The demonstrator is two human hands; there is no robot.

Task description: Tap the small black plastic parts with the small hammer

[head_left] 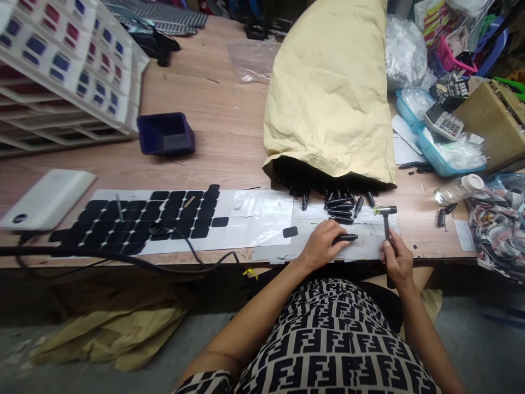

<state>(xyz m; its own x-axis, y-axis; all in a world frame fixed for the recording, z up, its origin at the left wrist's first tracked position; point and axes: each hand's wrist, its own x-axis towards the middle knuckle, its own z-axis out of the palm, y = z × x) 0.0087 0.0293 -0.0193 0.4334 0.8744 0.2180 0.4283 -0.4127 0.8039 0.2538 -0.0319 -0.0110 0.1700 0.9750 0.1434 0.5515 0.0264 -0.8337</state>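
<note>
My left hand (324, 243) is closed round a black pen-shaped part (346, 238), holding it flat on the white sheet (262, 213) at the table's front edge. My right hand (396, 260) grips the dark handle of a small hammer whose yellowish head (385, 210) hovers just right of the part. More black pen-shaped parts (340, 210) lie in a loose pile behind my hands, spilling from the open mouth of a big tan paper sack (332, 87).
Black adhesive pads (143, 219) cover the sheet's left part, with a black cable (123, 257) across them. A white device (45, 197), a dark blue tray (166, 133), stacked card racks (61, 71), a calculator (445, 121), blue baskets and a bottle (457, 190) surround the area.
</note>
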